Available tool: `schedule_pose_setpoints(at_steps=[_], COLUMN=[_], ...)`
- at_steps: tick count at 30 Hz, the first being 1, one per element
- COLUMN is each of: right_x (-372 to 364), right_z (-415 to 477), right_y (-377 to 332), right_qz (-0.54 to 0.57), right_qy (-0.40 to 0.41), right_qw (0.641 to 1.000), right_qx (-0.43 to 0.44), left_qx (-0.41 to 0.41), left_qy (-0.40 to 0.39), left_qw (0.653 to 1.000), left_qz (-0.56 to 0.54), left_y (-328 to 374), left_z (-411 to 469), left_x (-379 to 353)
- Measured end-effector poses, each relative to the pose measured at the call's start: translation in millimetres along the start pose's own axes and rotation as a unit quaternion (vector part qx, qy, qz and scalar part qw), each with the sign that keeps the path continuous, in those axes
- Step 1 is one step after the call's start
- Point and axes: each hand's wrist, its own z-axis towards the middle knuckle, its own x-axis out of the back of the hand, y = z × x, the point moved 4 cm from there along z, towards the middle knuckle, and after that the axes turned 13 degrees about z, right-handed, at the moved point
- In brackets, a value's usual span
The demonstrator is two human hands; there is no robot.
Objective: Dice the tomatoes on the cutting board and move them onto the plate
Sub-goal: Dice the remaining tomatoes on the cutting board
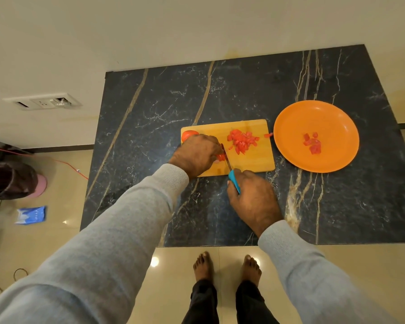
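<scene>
Left hand [197,155] pinching a tomato piece [221,157] on the cutting board [255,160], right hand [253,199] curled around the blue-handled knife [234,180].

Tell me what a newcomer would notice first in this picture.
The bright orange plate on the right of the dark marble table stands out first, a few tomato dice in it. Beside it, a red pile of diced tomato lies on the wooden cutting board. There the left hand holds a tomato piece while the right hand grips a blue-handled knife.
</scene>
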Motion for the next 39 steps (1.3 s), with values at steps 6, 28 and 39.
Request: schedule_pose_setpoints(at_steps=[6, 28, 39], right_x=[-4, 3, 26], right_z=[22, -27, -15], right_y=[-5, 9, 24], right_qz=[-0.04, -0.002, 0.009], right_qy=[-0.02, -0.038, 0.015], right_qw=[0.999, 0.999, 1.0], right_qx=[-0.012, -0.035, -0.015], left_qx=[-0.001, 0.027, 0.22], left_qy=[0.0, -0.026, -0.051], left_qw=[1.0, 0.999, 0.974], left_qz=[-0.005, -0.029, -0.01], left_y=[2, 5, 35], left_z=[1, -3, -7], left_x=[0, 3, 10])
